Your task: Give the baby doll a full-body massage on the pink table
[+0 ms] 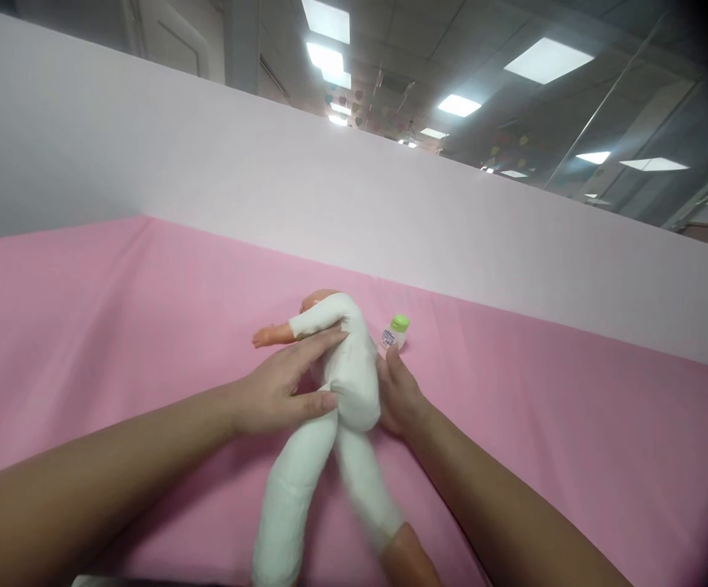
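Observation:
A baby doll with a white cloth body and orange-tan plastic limbs lies turned on its side on a pink sheet. Its head is at the far end, mostly hidden behind the white upper arm, and its legs point towards me. My left hand holds the doll's torso from the left, thumb at the hip and fingers along the side. From the right, my right hand supports the back; part of its fingers is hidden behind the body. Just beyond that hand stands a small bottle with a green cap.
Pink sheeting covers the surface and shows folds at the left. A white wall or partition runs along the back. Beyond it are ceiling lights. A dark edge shows at the bottom left.

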`<state>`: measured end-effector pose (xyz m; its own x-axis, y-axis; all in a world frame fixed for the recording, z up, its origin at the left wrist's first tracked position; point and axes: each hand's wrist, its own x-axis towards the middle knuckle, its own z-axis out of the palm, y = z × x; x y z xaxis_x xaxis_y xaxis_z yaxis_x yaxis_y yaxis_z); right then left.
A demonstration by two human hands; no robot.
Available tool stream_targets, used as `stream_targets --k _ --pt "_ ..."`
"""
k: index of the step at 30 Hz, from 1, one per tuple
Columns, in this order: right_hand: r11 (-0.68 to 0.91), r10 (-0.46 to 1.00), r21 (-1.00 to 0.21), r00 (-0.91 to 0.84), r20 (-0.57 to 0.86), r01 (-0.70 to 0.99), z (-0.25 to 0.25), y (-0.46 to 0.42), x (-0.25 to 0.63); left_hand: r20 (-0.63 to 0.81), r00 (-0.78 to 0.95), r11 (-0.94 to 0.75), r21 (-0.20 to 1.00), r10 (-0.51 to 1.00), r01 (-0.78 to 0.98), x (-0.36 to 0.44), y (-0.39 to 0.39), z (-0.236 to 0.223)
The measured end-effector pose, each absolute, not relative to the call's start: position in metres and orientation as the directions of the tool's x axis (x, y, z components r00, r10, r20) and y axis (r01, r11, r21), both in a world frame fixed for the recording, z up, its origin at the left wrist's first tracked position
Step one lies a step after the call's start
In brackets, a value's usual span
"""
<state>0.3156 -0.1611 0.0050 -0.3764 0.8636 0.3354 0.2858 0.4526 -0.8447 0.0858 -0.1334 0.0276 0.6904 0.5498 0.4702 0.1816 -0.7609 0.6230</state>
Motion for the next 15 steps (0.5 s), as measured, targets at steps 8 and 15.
stream_targets --k 8,15 --pt "0.212 0.862 -0.977 -0.473 0.181 0.013 0.017 -0.175 0.308 0.523 0.753 -0.880 0.450 0.399 0.154 0.088 -0.140 0.037" --pt "0.217 0.900 -0.970 -0.409 0.154 0.113 0.014 -0.160 0.325 0.439 0.837 -0.909 0.389 0.327 0.151 0.099 -0.136 0.025"
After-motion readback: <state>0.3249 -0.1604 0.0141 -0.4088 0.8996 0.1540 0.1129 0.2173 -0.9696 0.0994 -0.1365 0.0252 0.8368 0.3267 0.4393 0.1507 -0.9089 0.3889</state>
